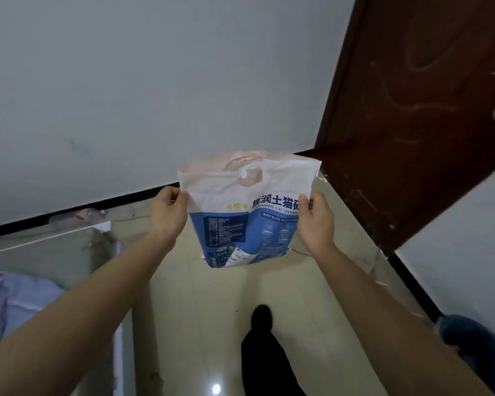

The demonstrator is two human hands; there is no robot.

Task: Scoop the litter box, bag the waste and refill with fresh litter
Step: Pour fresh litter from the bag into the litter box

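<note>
A white and blue bag of bentonite cat litter [242, 221] hangs in the air in front of me, above the tiled floor. Its white top has a cut-out carry handle. My left hand [167, 214] pinches the bag's left edge between thumb and fingers. My right hand [316, 217] grips the bag's right edge near the printed title. Both arms reach forward. No litter box or scoop is in view.
A dark brown door [412, 110] stands open at the right. A white wall [155, 81] with a black skirting is ahead. A pale box-like unit [55, 252] and bluish cloth [15, 301] are at the left. My dark-clad leg and foot [265, 338] stand on the beige tiles.
</note>
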